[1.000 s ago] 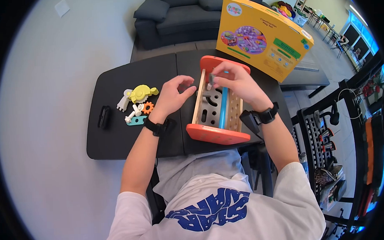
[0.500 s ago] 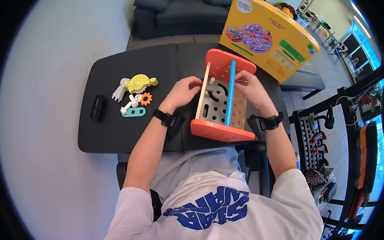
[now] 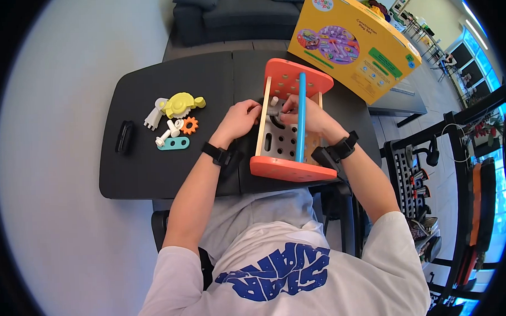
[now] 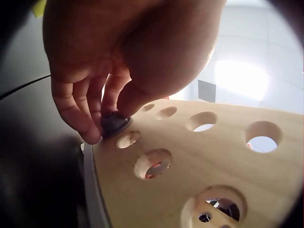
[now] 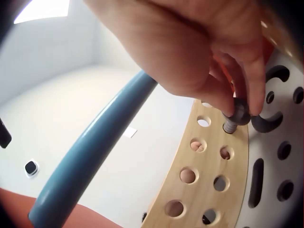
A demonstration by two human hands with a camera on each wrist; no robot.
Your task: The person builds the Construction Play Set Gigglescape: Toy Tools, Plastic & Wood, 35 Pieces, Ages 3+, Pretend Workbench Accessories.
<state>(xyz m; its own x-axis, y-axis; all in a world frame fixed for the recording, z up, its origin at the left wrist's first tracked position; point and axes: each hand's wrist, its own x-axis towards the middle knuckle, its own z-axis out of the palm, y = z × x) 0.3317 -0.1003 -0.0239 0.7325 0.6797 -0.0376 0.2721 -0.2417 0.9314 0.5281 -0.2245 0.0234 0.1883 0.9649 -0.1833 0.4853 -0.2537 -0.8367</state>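
A toy workbench with orange ends [image 3: 292, 169], a blue bar [image 3: 301, 117] and wooden side panels stands on the black table. My left hand [image 3: 239, 120] is outside its left panel [image 4: 228, 161], pinching a dark grey bolt head [image 4: 115, 124] against the wood between thumb and fingers. The bolt's grey threaded end [image 5: 230, 127] sticks out of a panel hole on the inner side. There my right hand [image 3: 313, 121], reaching under the blue bar, pinches a dark grey round nut [image 5: 241, 113] at the end of the thread.
Left on the table lie a yellow toy saw [image 3: 180, 106], white bolts [image 3: 166, 136], an orange gear [image 3: 190, 125], a teal strip [image 3: 174, 143] and a black case [image 3: 125, 137]. A yellow box [image 3: 352, 48] stands behind the workbench. A white peg [image 3: 274, 101] stands inside it.
My right hand has gone from above the workbench to its right side, then under the blue bar to the bolt in the left panel. The left hand has stayed at the panel's outer side.
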